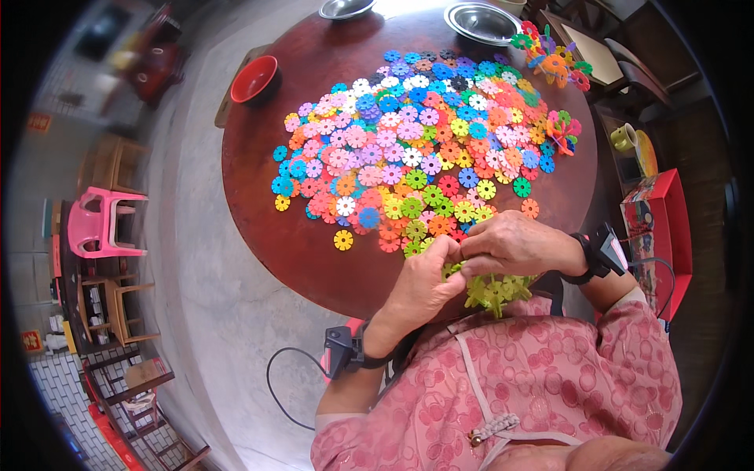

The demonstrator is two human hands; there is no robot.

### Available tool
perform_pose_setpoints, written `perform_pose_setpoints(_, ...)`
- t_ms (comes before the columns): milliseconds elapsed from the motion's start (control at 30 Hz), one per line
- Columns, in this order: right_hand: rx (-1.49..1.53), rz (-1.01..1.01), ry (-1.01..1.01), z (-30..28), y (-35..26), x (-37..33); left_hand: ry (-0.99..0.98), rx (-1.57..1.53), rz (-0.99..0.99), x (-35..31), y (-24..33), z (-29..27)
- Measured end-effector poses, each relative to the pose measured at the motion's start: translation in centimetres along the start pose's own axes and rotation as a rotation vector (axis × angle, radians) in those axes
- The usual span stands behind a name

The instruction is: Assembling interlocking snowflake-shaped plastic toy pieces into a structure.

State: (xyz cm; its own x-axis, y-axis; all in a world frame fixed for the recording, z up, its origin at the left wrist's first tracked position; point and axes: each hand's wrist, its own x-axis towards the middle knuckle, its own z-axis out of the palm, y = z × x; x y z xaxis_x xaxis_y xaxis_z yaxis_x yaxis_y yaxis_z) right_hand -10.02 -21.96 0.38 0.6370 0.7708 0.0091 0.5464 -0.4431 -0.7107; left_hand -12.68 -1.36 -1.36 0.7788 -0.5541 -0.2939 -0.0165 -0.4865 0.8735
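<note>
Close to the table's near edge, my left hand [428, 276] and my right hand [510, 245] meet with fingers pinched together. Between them is a cluster of joined yellow-green snowflake discs [496, 293], hanging below my right hand. A small green piece shows at the fingertips of both hands; the fingers partly hide it. Just beyond my hands spreads a wide heap of loose notched plastic discs [385, 153] in many colours. Several lime-green discs [411, 207] lie in its near part, next to my hands.
The round dark-red table [294, 263] carries a red bowl [255, 79] at far left and metal basins [483, 23] at the back. Joined-disc flowers [554, 63] stand at the right rim. A red box [664, 235] is off to the right; a pink plastic chair [102, 222] stands left.
</note>
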Motion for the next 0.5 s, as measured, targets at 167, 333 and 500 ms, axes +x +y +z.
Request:
perform_pose_setpoints(167,0.097,-0.069,0.022,0.5,0.0,0.1,0.036,-0.427,0.131,0.3,-1.6,1.3)
perform_pose_setpoints(333,0.133,-0.108,-0.062,0.5,-0.3,0.0,-0.158,-0.45,0.181,0.0,-1.5,-0.4)
perform_pose_setpoints(500,-0.02,-0.071,0.036,0.5,-0.8,-0.3,0.047,-0.212,0.254,-0.2,0.1,-0.4)
